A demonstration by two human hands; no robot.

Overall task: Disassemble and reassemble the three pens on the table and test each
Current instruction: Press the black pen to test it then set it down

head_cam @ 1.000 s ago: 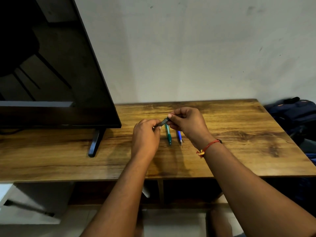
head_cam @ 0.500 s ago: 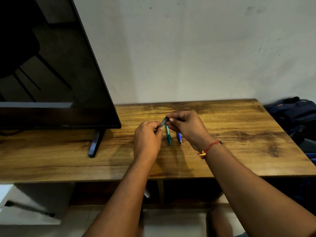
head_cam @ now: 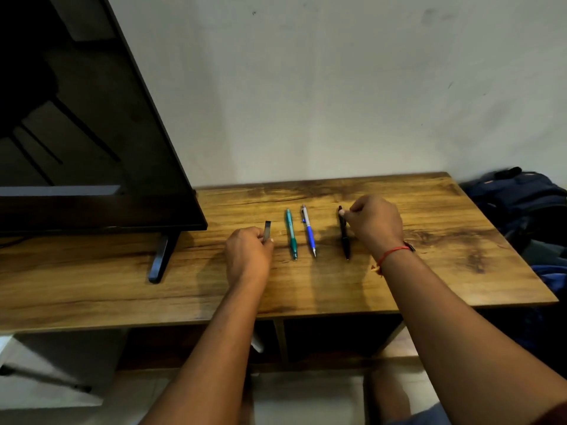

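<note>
Black pen point(head_cam: 344, 237) in R hand point(head_cam: 376, 223) — dark piece point(head_cam: 267, 230) in L hand point(head_cam: 248, 256).

Single head-worn wide-angle view, set above the near edge of the surface point(head_cam: 429, 271), looking forward and down, close in. Faces the wall point(head_cam: 337, 87) behind; television point(head_cam: 92, 133) fills the left, bag point(head_cam: 521, 204) at the right edge.

Home: television point(head_cam: 92, 133) on wooden table point(head_cam: 445, 271)
</note>
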